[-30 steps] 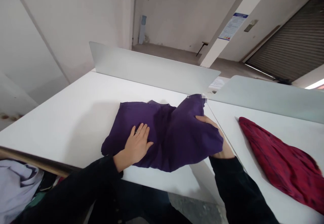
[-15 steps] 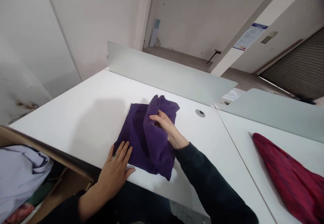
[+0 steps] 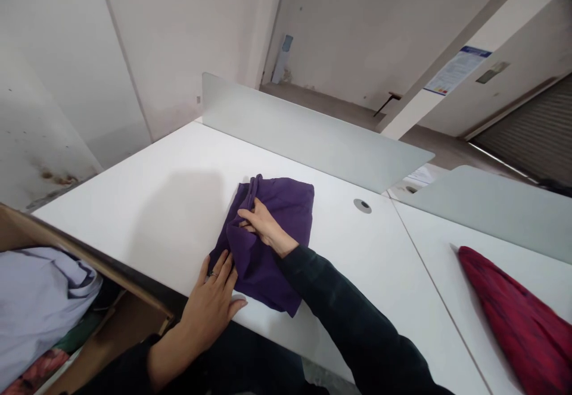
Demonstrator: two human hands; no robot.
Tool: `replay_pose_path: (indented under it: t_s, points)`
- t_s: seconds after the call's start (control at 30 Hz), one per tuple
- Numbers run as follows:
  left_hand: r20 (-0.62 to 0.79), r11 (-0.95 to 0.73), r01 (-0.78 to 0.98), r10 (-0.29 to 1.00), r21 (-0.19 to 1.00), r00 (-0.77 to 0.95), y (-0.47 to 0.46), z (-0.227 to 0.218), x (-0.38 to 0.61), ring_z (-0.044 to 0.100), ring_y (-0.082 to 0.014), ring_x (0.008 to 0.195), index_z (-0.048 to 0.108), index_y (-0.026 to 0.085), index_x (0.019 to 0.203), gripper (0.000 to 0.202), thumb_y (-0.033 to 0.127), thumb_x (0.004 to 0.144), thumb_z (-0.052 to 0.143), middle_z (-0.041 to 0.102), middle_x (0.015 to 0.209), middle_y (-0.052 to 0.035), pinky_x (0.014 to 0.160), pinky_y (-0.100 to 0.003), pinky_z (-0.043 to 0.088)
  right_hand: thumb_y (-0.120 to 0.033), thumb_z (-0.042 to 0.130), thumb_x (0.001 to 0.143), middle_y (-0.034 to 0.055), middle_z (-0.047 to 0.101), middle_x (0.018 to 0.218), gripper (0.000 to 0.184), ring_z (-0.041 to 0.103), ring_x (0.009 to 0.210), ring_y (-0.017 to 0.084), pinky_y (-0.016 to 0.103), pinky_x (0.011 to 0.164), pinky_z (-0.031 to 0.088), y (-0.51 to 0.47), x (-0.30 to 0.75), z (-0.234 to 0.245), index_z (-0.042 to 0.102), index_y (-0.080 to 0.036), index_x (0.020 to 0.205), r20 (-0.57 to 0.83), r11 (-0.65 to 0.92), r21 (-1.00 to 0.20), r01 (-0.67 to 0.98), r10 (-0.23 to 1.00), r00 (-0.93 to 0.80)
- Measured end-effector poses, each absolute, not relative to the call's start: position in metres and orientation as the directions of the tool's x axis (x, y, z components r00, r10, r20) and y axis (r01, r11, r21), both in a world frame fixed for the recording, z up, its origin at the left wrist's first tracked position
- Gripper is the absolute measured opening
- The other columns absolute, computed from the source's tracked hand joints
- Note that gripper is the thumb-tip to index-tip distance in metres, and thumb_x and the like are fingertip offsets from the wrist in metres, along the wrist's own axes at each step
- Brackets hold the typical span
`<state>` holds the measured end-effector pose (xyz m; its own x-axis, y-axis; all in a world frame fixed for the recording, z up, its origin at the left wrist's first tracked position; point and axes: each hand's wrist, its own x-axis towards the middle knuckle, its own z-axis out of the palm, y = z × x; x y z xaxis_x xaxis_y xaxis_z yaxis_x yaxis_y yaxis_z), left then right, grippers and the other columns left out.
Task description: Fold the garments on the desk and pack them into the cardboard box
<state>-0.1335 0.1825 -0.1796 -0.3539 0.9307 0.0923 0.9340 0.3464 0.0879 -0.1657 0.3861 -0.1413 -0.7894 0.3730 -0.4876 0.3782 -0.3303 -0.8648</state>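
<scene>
A purple garment (image 3: 286, 210) lies folded on the white table (image 3: 174, 162) in front of me; its exact kind cannot be made out. My right hand (image 3: 261, 222) is closed on a bunched upper layer near the garment's left side, thumb on top and some fingertips tucked into the cloth. My left hand (image 3: 214, 294) rests flat at the lower left corner, fingers stretched out over the cloth and thumb on the table edge. A ring shows on one left finger.
A cardboard box (image 3: 129, 317) with a pale lavender garment (image 3: 40, 299) and other clothes stands at lower left. Dark red cloth (image 3: 513, 311) lies on the right table. Frosted dividers (image 3: 308, 139) run along the back, near a cable hole (image 3: 363, 205).
My right hand has moved left, carrying the lifted layer over toward the garment's left edge. My left hand stays on the lower left corner. The view has shifted slightly.
</scene>
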Motion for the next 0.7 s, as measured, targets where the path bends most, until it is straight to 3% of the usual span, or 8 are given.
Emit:
replay_pose_path:
  t_s: [0.1, 0.2, 0.37, 0.4, 0.5, 0.57, 0.63, 0.7]
  points:
    - [0.044, 0.354, 0.925, 0.931, 0.136, -0.363, 0.177, -0.175, -0.133, 0.05, -0.0327, 0.131, 0.059, 0.013, 0.132, 0.06, 0.055, 0.09, 0.053, 0.059, 0.136, -0.0177, 0.111, -0.055, 0.037, -0.022, 0.073, 0.076, -0.0027, 0.063, 0.071, 0.07, 0.067, 0.065, 0.015, 0.028, 0.061, 0.059, 0.384, -0.161, -0.145, 0.037, -0.016, 0.136, -0.509, -0.378, -0.833, 0.404, 0.24, -0.826]
    - [-0.009, 0.345, 0.922, 0.937, 0.174, -0.349, 0.17, -0.163, -0.132, 0.054, -0.0333, 0.126, 0.058, 0.015, 0.132, 0.059, 0.051, 0.086, 0.062, 0.061, 0.133, -0.016, 0.108, -0.056, 0.04, -0.026, 0.078, 0.074, 0.005, 0.07, 0.085, 0.059, 0.071, 0.077, 0.016, 0.03, 0.074, 0.06, 0.396, -0.154, -0.143, 0.052, -0.014, 0.126, -0.466, -0.343, -0.851, 0.396, 0.148, -0.872]
    - [0.014, 0.285, 0.918, 0.954, 0.276, -0.3, 0.171, -0.128, -0.127, 0.066, -0.0207, 0.076, 0.066, 0.019, 0.085, 0.004, 0.019, 0.086, 0.062, 0.068, 0.087, -0.0042, 0.066, -0.034, 0.054, -0.027, 0.077, 0.069, 0.006, 0.071, 0.083, 0.026, 0.068, 0.072, 0.015, 0.029, 0.071, 0.056, 0.45, -0.144, -0.139, 0.068, -0.014, 0.091, -0.329, -0.062, -0.942, 0.329, 0.358, -0.874]
    - [0.089, 0.262, 0.921, 0.95, 0.288, -0.298, 0.174, -0.123, -0.126, 0.064, -0.0189, 0.073, 0.063, 0.019, 0.082, 0.01, 0.013, 0.087, 0.057, 0.066, 0.083, -0.0033, 0.062, -0.032, 0.051, -0.026, 0.075, 0.07, 0.0054, 0.071, 0.08, 0.022, 0.066, 0.07, 0.015, 0.03, 0.07, 0.055, 0.465, -0.143, -0.139, 0.069, -0.015, 0.087, -0.279, 0.046, -0.943, 0.331, 0.433, -0.857]
    - [0.361, 0.187, 0.949, 0.892, 0.253, -0.272, 0.189, -0.117, -0.124, 0.062, -0.0199, 0.093, 0.064, 0.018, 0.098, 0.023, 0.007, 0.091, 0.045, 0.067, 0.098, -0.0064, 0.077, -0.033, 0.05, -0.023, 0.066, 0.072, 0.0054, 0.07, 0.08, 0.014, 0.064, 0.073, 0.017, 0.034, 0.078, 0.051, 0.507, -0.137, -0.143, 0.07, -0.015, 0.082, -0.081, 0.382, -0.83, 0.406, 0.638, -0.765]
    - [0.426, 0.14, 0.967, 0.877, 0.215, -0.221, 0.199, -0.122, -0.123, 0.059, -0.0198, 0.105, 0.063, 0.018, 0.111, 0.03, 0.007, 0.093, 0.042, 0.067, 0.107, -0.0065, 0.093, -0.036, 0.044, -0.022, 0.062, 0.072, 0.0087, 0.071, 0.091, 0.019, 0.064, 0.081, 0.02, 0.037, 0.086, 0.049, 0.533, -0.133, -0.148, 0.072, -0.014, 0.086, 0.068, 0.526, -0.706, 0.474, 0.717, -0.693]
    - [0.416, 0.099, 0.979, 0.894, 0.181, -0.167, 0.208, -0.132, -0.119, 0.058, -0.0183, 0.105, 0.063, 0.019, 0.113, 0.031, 0.008, 0.095, 0.04, 0.068, 0.106, -0.0047, 0.102, -0.04, 0.038, -0.023, 0.062, 0.073, 0.013, 0.068, 0.11, 0.029, 0.063, 0.086, 0.021, 0.038, 0.09, 0.047, 0.554, -0.128, -0.156, 0.072, -0.013, 0.097, 0.147, 0.573, -0.63, 0.524, 0.751, -0.644]
    - [0.395, 0.082, 0.986, 0.909, 0.144, -0.133, 0.215, -0.143, -0.114, 0.06, -0.0175, 0.1, 0.064, 0.019, 0.109, 0.03, 0.008, 0.096, 0.04, 0.069, 0.103, -0.0032, 0.105, -0.044, 0.034, -0.028, 0.063, 0.075, 0.0152, 0.064, 0.123, 0.036, 0.063, 0.091, 0.021, 0.038, 0.093, 0.047, 0.569, -0.125, -0.165, 0.07, -0.012, 0.107, 0.096, 0.537, -0.636, 0.554, 0.767, -0.634]
